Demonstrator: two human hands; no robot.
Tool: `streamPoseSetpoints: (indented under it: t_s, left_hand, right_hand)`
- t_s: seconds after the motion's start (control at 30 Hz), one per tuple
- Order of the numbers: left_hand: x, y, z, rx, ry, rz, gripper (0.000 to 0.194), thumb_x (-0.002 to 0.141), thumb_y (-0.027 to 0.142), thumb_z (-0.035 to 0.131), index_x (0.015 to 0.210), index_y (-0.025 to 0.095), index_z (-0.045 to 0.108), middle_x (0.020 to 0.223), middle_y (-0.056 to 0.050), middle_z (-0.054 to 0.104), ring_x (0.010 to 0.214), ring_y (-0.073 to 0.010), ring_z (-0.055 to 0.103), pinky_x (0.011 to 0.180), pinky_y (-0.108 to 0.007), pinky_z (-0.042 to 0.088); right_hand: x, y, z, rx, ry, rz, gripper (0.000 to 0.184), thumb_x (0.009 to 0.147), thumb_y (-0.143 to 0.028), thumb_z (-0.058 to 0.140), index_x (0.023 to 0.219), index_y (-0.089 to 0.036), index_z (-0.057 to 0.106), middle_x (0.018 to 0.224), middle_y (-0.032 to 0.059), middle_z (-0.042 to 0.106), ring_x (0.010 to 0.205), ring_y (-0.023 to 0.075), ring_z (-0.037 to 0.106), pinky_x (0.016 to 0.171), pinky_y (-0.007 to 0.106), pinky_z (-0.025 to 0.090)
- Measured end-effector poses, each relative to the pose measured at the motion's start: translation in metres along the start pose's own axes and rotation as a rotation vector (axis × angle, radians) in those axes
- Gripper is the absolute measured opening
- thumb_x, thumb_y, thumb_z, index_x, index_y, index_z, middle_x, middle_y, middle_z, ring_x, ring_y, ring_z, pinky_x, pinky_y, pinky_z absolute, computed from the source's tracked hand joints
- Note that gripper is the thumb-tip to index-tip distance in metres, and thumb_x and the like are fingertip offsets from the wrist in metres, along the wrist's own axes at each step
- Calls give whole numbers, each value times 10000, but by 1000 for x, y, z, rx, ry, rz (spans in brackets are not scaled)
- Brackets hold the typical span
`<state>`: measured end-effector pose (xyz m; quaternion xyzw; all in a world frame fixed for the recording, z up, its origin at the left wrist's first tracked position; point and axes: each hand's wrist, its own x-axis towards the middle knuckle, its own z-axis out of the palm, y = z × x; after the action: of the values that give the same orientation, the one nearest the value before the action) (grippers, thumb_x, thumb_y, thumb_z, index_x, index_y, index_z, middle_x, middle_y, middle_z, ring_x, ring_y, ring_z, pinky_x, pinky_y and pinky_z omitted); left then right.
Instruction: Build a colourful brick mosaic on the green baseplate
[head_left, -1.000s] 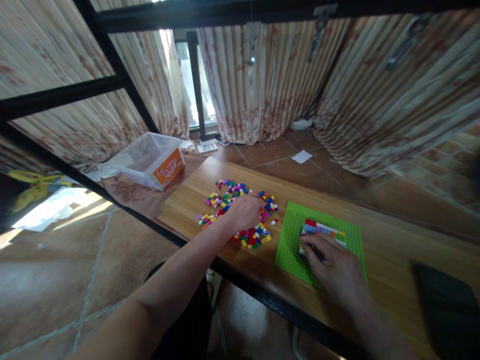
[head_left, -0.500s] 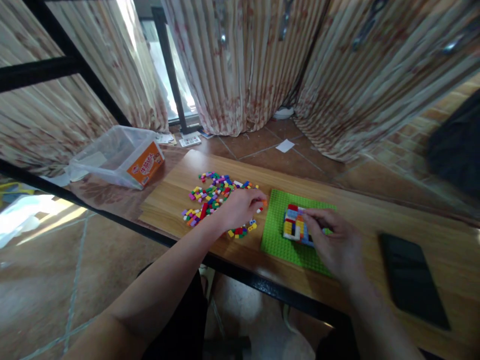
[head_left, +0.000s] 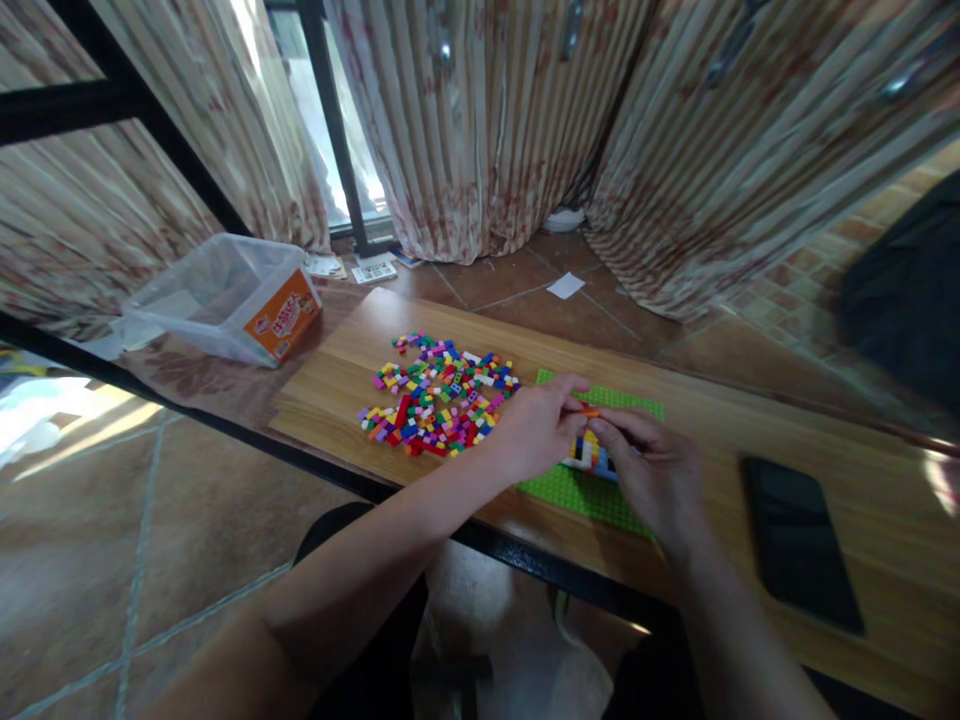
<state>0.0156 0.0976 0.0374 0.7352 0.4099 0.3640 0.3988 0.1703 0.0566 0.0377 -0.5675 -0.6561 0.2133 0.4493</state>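
Note:
My left hand (head_left: 534, 428) reaches over the left part of the green baseplate (head_left: 577, 496), its fingers pinched on a small orange toy brick (head_left: 590, 411). From the other side, the thumb and forefinger of my right hand (head_left: 656, 470) close on the same brick, so the fingertips of both hands meet. Just under them is a block of coloured toy bricks (head_left: 592, 458) on the baseplate, with white, yellow and blue parts showing. My fingers hide most of its top. Left of the baseplate lies a spread pile of loose toy bricks (head_left: 442, 395) in many colours.
A dark phone or tablet (head_left: 802, 540) lies on the wooden table (head_left: 337, 385) at the right. Beyond the table's left end stands a clear plastic box (head_left: 217, 300) with an orange label. A black bar (head_left: 517, 560) runs along the near table edge. Curtains hang behind.
My left hand has moved right from the brick pile to the baseplate, carrying the orange brick. My right hand's fingertips have shifted from the brick block to that brick.

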Motion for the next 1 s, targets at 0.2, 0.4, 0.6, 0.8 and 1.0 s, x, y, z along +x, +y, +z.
streamPoseSetpoints:
  t_s: [0.2, 0.4, 0.6, 0.8, 1.0]
  left_hand:
    - [3, 3, 9, 2, -11, -54, 178, 847, 125, 524, 994, 159, 619, 930, -60, 722, 848, -160, 677, 782, -292, 541]
    - [4, 6, -2, 128, -11, -55, 223, 862, 124, 476, 977, 162, 663, 917, -48, 724, 824, -158, 658, 785, -300, 528]
    - [5, 2, -14, 265, -14, -78, 247, 856, 122, 472, 989, 156, 678, 880, -44, 723, 777, -155, 640, 756, -288, 506]
    - [5, 5, -13, 316, -23, -80, 245, 864, 145, 474, 976, 157, 691, 850, -43, 718, 748, -157, 631, 727, -285, 492]
    - [5, 7, -10, 315, -62, -79, 256, 862, 135, 470, 977, 160, 698, 860, -44, 722, 763, -166, 638, 736, -289, 483]
  right_hand:
    - [0, 1, -9, -139, 14, -113, 186, 870, -374, 569, 872, -264, 719, 911, 34, 709, 821, 191, 655, 771, 346, 518]
    - [-2, 15, -37, -286, -80, -77, 241, 892, -382, 529, 894, -224, 709, 888, 46, 703, 806, 192, 660, 745, 334, 520]
    - [-19, 31, -54, -263, -307, -22, 225, 862, -413, 583, 893, -245, 729, 925, 37, 721, 836, 201, 683, 750, 333, 542]
    - [-22, 33, -44, -291, -362, -62, 166, 867, -369, 595, 877, -270, 727, 904, 19, 707, 798, 175, 670, 716, 308, 529]
    - [-19, 29, -38, -312, -373, -44, 167, 867, -373, 589, 861, -265, 716, 891, 19, 699, 794, 177, 657, 714, 315, 511]
